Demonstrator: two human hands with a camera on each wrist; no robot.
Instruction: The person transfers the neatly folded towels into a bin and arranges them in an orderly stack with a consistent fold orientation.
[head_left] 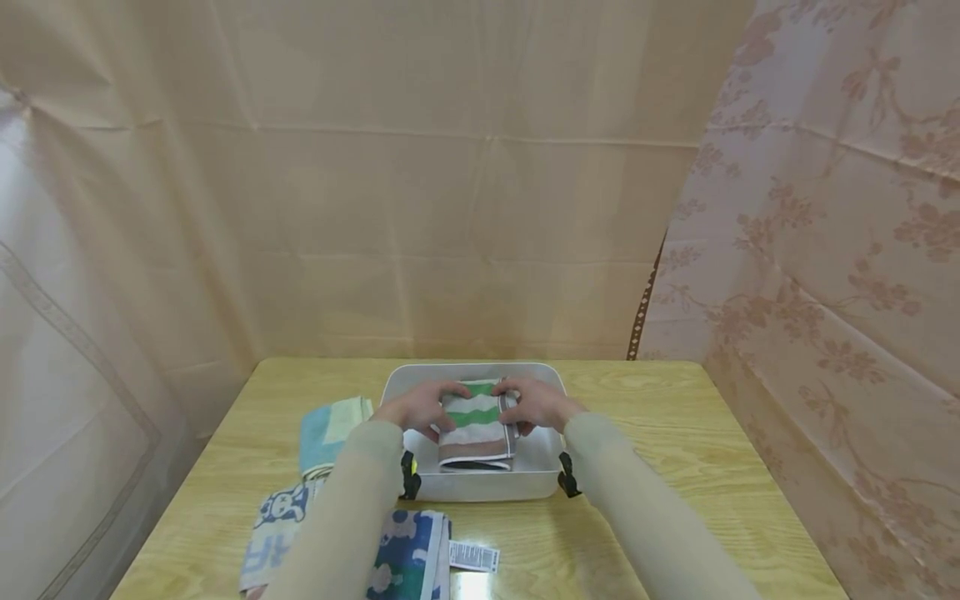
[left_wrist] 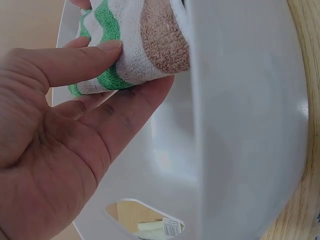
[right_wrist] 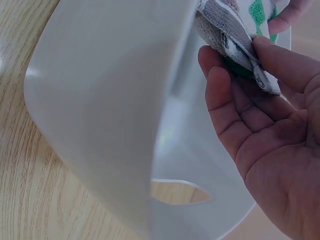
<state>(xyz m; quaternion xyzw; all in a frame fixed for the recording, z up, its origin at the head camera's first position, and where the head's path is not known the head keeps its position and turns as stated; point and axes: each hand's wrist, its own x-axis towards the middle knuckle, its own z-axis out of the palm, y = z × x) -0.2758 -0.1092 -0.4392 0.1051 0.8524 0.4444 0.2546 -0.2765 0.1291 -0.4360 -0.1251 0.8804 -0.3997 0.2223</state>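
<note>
A folded towel (head_left: 474, 432) with green, white and brown stripes is held between both hands over the white plastic basin (head_left: 540, 486). My left hand (head_left: 422, 407) grips its left side, thumb on top and fingers underneath, as the left wrist view shows on the striped towel (left_wrist: 132, 42). On the opposite side my right hand (head_left: 536, 403) pinches the layered edge; in the right wrist view the thumb lies over the towel (right_wrist: 232, 37) and the fingers curl beneath it. The basin's wall (right_wrist: 100, 95) stands close beside the hands.
Left of the basin lies a folded blue and yellow towel (head_left: 322, 433). Nearer are a pale towel with a blue print (head_left: 277, 525) and a dark blue patterned towel (head_left: 408, 554) with a barcode tag (head_left: 474, 557). All rest on the wooden table (head_left: 637, 467); curtains hang behind and at the sides.
</note>
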